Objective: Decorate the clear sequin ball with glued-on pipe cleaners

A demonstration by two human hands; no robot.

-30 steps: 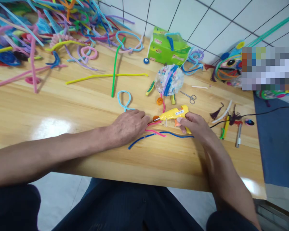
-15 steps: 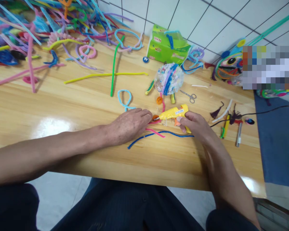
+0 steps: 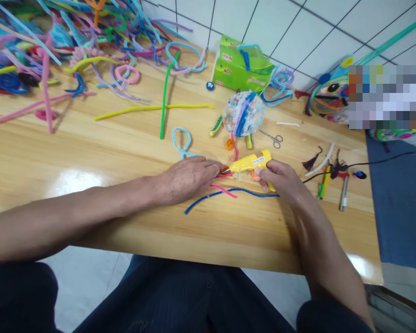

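Note:
My right hand (image 3: pixel 279 178) is wrapped round the handle of a yellow glue gun (image 3: pixel 251 163), its nozzle pointing left. Close to the nozzle tip, the fingers of my left hand (image 3: pixel 194 178) are pressed together over a small orange piece (image 3: pixel 223 170), mostly hidden by them. Pink pipe cleaner (image 3: pixel 225 190) ends stick out beside my left fingers. Just below lies a dark blue pipe cleaner (image 3: pixel 241 190). Behind the gun sits a clear ball with blue and purple strips (image 3: pixel 244 114), with an orange coil (image 3: pixel 230 144) near it. A looped light blue pipe cleaner (image 3: pixel 182 141) lies behind my left hand.
Many tangled pipe cleaners (image 3: pixel 90 60) cover the back left. A green packet (image 3: pixel 241 67) stands by the tiled wall. Small scissors (image 3: pixel 273 138) lie right of the ball. Tassels, a silver pen-like tool (image 3: pixel 344 194) and a black cord (image 3: pixel 384 160) are at the right.
My left hand has shifted very slightly, covering more of the orange piece near the nozzle. The glue gun and my right hand look almost unmoved.

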